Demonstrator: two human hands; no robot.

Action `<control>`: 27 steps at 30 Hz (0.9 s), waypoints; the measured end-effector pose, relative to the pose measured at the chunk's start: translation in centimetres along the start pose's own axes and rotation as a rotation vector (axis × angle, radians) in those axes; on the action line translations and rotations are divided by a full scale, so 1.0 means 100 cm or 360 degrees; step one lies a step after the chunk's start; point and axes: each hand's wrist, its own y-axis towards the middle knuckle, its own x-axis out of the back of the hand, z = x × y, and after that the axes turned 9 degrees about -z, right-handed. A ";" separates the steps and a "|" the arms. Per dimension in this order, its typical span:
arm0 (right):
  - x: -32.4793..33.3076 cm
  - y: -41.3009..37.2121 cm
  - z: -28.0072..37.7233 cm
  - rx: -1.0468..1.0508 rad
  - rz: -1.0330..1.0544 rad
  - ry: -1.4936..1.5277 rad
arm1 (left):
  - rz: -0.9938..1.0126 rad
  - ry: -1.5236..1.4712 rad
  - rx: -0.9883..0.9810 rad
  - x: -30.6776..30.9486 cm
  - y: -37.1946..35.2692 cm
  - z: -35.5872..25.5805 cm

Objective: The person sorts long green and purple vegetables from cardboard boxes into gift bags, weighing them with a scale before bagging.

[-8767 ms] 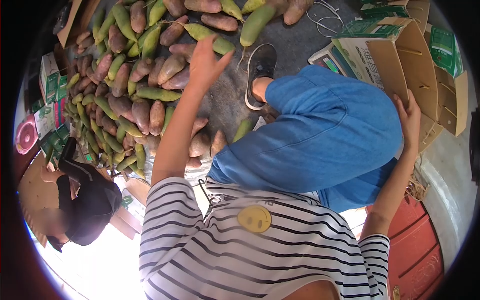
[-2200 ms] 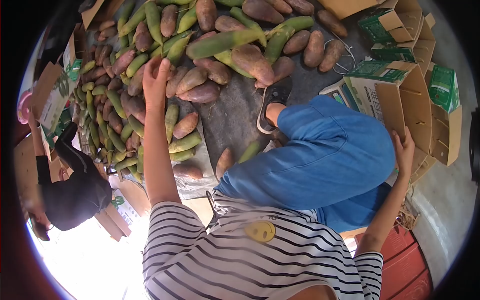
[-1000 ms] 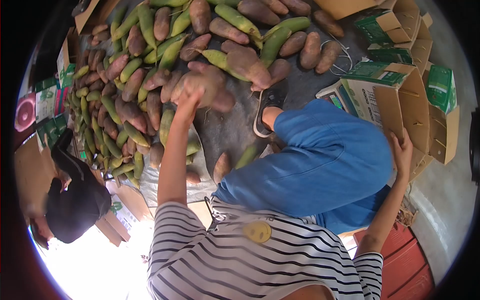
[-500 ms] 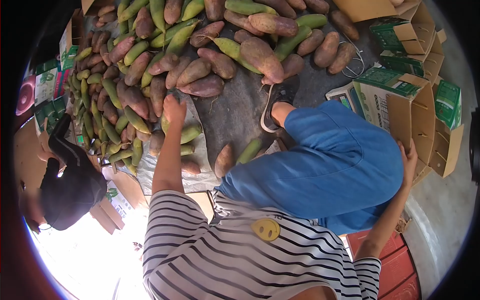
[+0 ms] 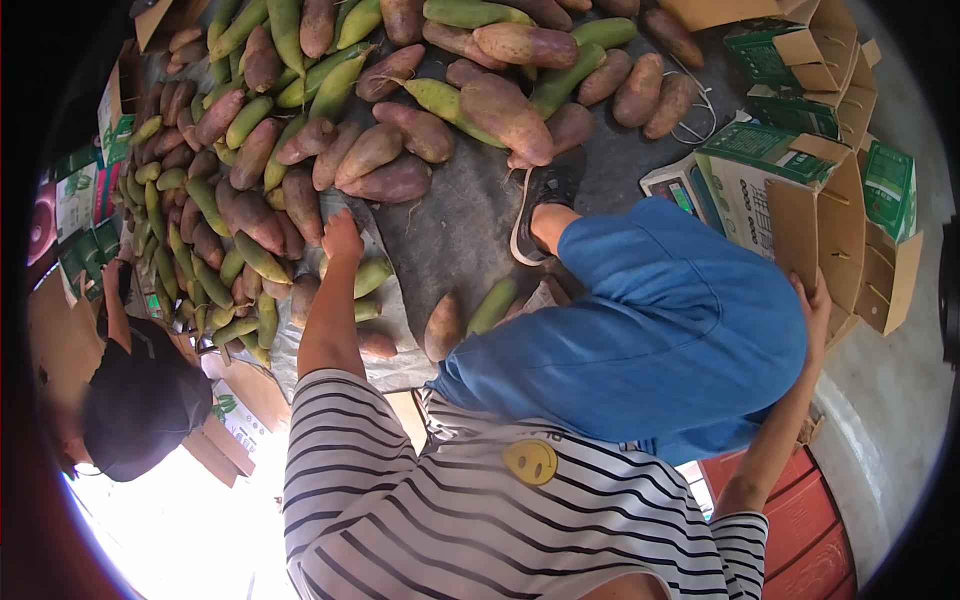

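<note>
My left hand [image 5: 342, 235] is over the near edge of a large pile of green radishes [image 5: 262, 258] and reddish-brown root vegetables [image 5: 369, 153]. Its fingers are curled together, and whatever may be in them is hidden. Just below the wrist side lie a green radish [image 5: 372, 276] and a few others on a pale sheet [image 5: 395, 345]. On the right, my right hand [image 5: 815, 305] lies beside my bent knee, fingers stretched out, with the tips against the flap of an open cardboard box [image 5: 797, 225].
Several green-printed cartons [image 5: 800, 100] stand at the right, next to a scale [image 5: 683, 195]. A dark mat [image 5: 450, 235] lies under the vegetables and my shoe [image 5: 535, 215]. At the left, a co-worker [image 5: 145, 410] bends by more boxes. Red crates [image 5: 795, 520] are behind me.
My left hand has drawn back slightly toward me from the vegetables. My right hand stays by the knee and box. The co-worker's arm has shifted, and the view has turned a little.
</note>
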 end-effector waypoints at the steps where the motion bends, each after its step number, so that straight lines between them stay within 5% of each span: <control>1: 0.001 0.000 -0.001 0.0000 0.0001 -0.0010 | -0.0032 -0.0060 -0.0035 0.003 -0.005 0.000; 8: -0.001 0.002 -0.013 0.0034 -0.0027 0.0010 | -0.0583 -0.1186 -0.0630 0.117 -0.010 -0.033; 10: -0.003 0.004 -0.015 0.0032 -0.0024 0.0064 | -0.0433 -0.1289 -0.0745 0.173 0.003 -0.052; 15: -0.001 0.001 -0.016 -0.0008 0.0028 0.0091 | -0.1186 -0.2471 -0.0432 0.236 0.024 -0.069; 16: -0.001 0.000 -0.014 -0.0010 0.0021 0.0068 | -0.1068 -0.2120 -0.0185 0.221 0.025 -0.050; 19: -0.002 0.001 -0.013 -0.0008 0.0007 0.0032 | -0.0532 -0.1053 -0.0259 0.093 0.016 -0.001; 20: -0.001 0.001 -0.016 -0.0008 0.0012 0.0033 | -0.0100 -0.0579 -0.0525 0.048 0.001 0.019; 21: 0.000 0.002 -0.018 -0.0006 0.0020 0.0032 | 0.0429 -0.0202 -0.0373 0.023 -0.017 0.016; 23: -0.001 0.002 -0.017 -0.0017 0.0000 0.0066 | 0.0580 0.0048 -0.0256 0.009 -0.068 0.003; 27: 0.000 0.003 -0.025 0.0013 0.0004 0.0086 | 0.0072 0.0069 -0.0254 -0.083 -0.086 0.011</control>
